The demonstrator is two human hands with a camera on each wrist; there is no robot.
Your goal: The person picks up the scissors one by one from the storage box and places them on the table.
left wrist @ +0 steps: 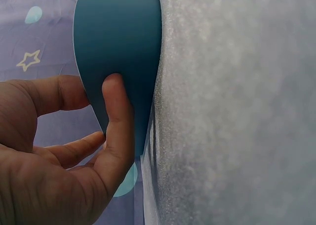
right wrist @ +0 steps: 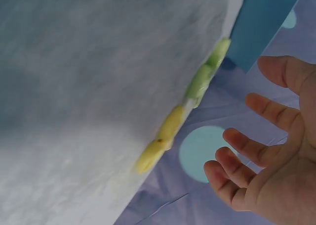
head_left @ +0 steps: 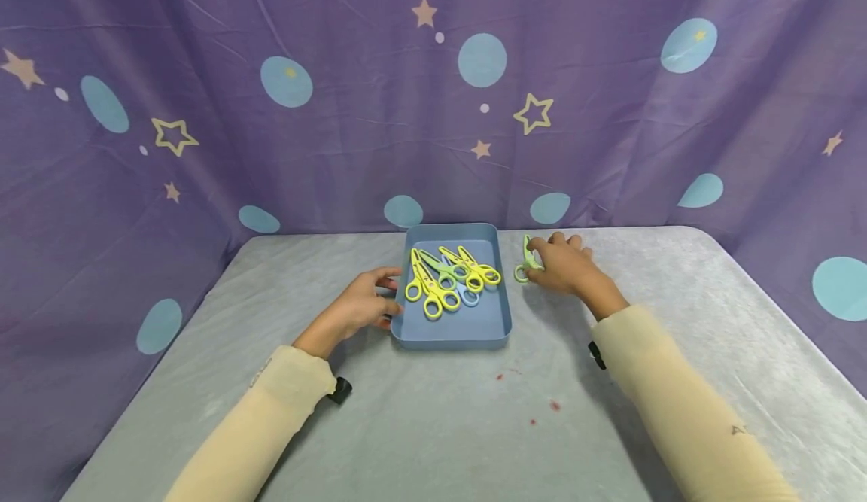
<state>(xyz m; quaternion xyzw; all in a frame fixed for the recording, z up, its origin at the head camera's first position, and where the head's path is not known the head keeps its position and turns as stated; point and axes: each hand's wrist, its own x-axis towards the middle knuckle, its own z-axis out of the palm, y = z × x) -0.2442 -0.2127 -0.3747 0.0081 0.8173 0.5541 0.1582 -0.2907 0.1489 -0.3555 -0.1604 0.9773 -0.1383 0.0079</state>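
A blue-grey tray (head_left: 450,334) stands on the table with several yellow, green and blue scissors (head_left: 433,284) heaped inside. My left hand (head_left: 362,302) holds its left side; in the left wrist view one fingertip presses the outer wall (left wrist: 118,37) while other digits reach the rim. Right of the tray lies a pair of green scissors (head_left: 521,272), partly covered by my right hand (head_left: 564,263). In the right wrist view, green scissors (right wrist: 202,79) and a yellow handle-like piece (right wrist: 160,141) lie along the table edge. The right hand's fingers (right wrist: 269,109) are spread and loosely bent, apart from both.
A grey cloth covers the table (head_left: 440,427), with a few red spots near the front. Behind and on both sides hangs a purple curtain (head_left: 352,148) with stars and blue dots. Dark wrist straps (head_left: 341,390) show at the sleeves.
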